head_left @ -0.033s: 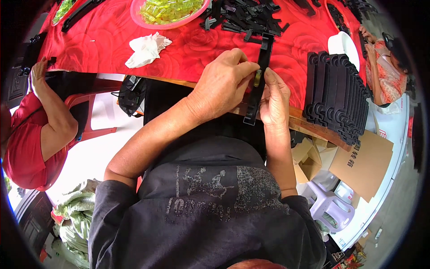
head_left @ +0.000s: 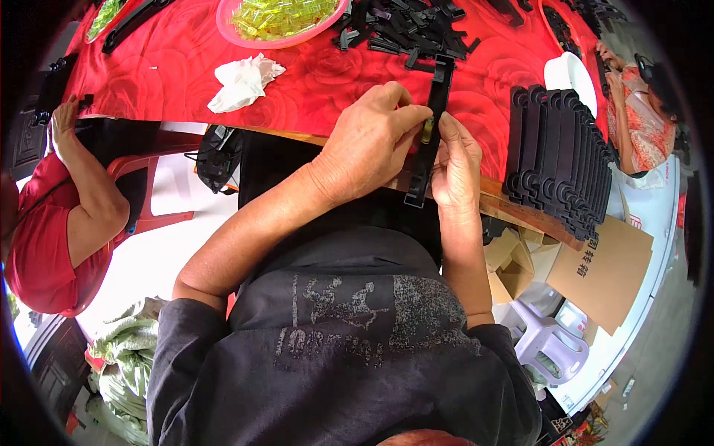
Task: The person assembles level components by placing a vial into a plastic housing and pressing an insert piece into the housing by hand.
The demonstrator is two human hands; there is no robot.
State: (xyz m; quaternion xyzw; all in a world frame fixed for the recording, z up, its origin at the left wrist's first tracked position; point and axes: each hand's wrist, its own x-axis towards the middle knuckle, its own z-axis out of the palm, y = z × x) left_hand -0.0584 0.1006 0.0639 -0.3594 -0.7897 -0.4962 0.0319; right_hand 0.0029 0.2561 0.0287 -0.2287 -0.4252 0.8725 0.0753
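A long black plastic spirit level frame [head_left: 421,167] is held tilted over the table's near edge, its far end close to the pile. My right hand [head_left: 457,165] grips it from the right side, thumb near its middle. From the left, my left hand [head_left: 372,137] is closed, thumb and fingertips pinched at a yellow-green level vial [head_left: 427,131] at the frame's middle. The fingertips partly cover the vial, so I cannot tell how deep it sits. More vials [head_left: 279,16] fill a pink-rimmed bowl [head_left: 277,44] beyond my left hand.
Small black plastic parts [head_left: 405,28] lie heaped at the far side. Black frames [head_left: 558,156] stand in a row on the right, by a white roll [head_left: 571,78]. Crumpled tissue [head_left: 245,82] lies on the red cloth [head_left: 171,67]. A person in red [head_left: 56,230] sits left; another [head_left: 643,119] is far right.
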